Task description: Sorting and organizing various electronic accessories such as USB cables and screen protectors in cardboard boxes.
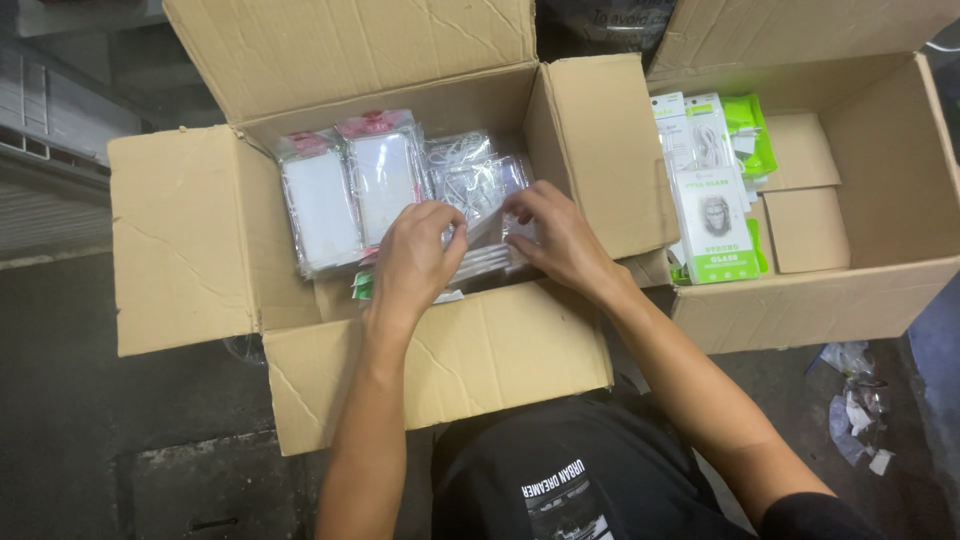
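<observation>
An open cardboard box (180, 240) is seen from above, its four flaps folded outward, with both hands lowered into it. A bundle of clear plastic packets (480, 185) lies in the middle of the box, and it is onto this bundle that both hands are pressed. The left hand (415, 260) is laid over the packets from the near left, its fingers (445, 225) curled together and bent down onto the top packet. The right hand (560, 240) is set just beside it on the right, its fingers (520, 205) drawn together and touching the upper right edge of the same bundle. The packets thus lie between and partly beneath the two sets of fingers; whether any single packet is pinched cannot be told, since the fingertips are hidden by the knuckles. To the left of the hands, two white packets with pink tops (350, 190) are stood side by side against the far wall of the box. A green-edged packet (362, 285) is just visible below the left wrist. A second cardboard box (880, 270) stands touching the first on the right, and green and white retail packs (712, 225) are stacked in its left part. Crumpled plastic scraps (855, 410) lie on the floor near the right forearm
</observation>
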